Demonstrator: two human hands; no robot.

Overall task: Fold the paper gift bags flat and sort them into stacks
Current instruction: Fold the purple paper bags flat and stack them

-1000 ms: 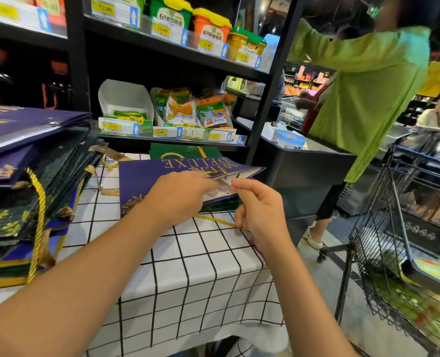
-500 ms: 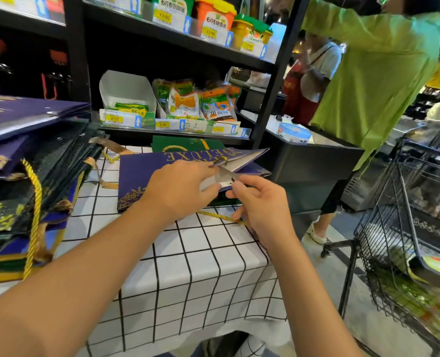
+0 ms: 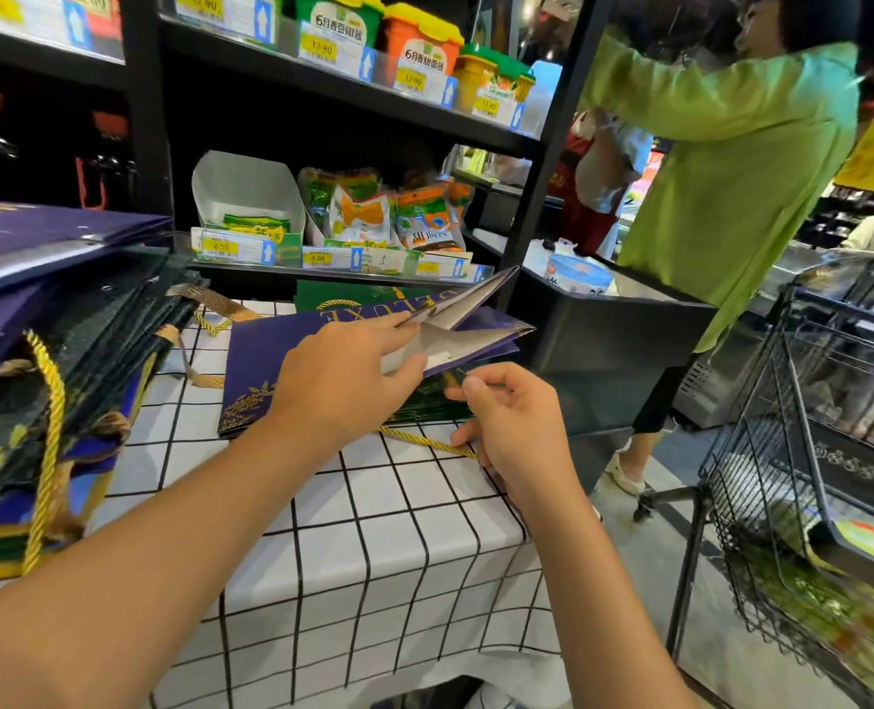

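Clearly the fold is only half made. The purple gift bag (image 3: pixel 271 365) lies on the checked table (image 3: pixel 373 555), on top of a green bag (image 3: pixel 353 295) whose top edge shows behind it, and its far end gapes open, one flap (image 3: pixel 475 294) standing up at an angle. The left hand (image 3: pixel 342 381) rests on the bag, forefinger reaching into the opening and thumb under the grey inner panel. The right hand (image 3: pixel 516 427) hangs just beside the bag's near corner, fingers curled with thumb and forefinger tips together; whether they pinch anything I cannot tell.

One risk is that the raised flap gets pressed down off its crease, leaving a crooked fold or a torn gusset. Another is the gold cord handle (image 3: pixel 424 441) trailing out under the right hand: caught beneath the bag, it would leave a lump. The bag also sits near the table's right edge and could slide off under a sideways push. The tall stack of bags (image 3: pixel 66 350) on the left leans unevenly, so a knock might spill it.
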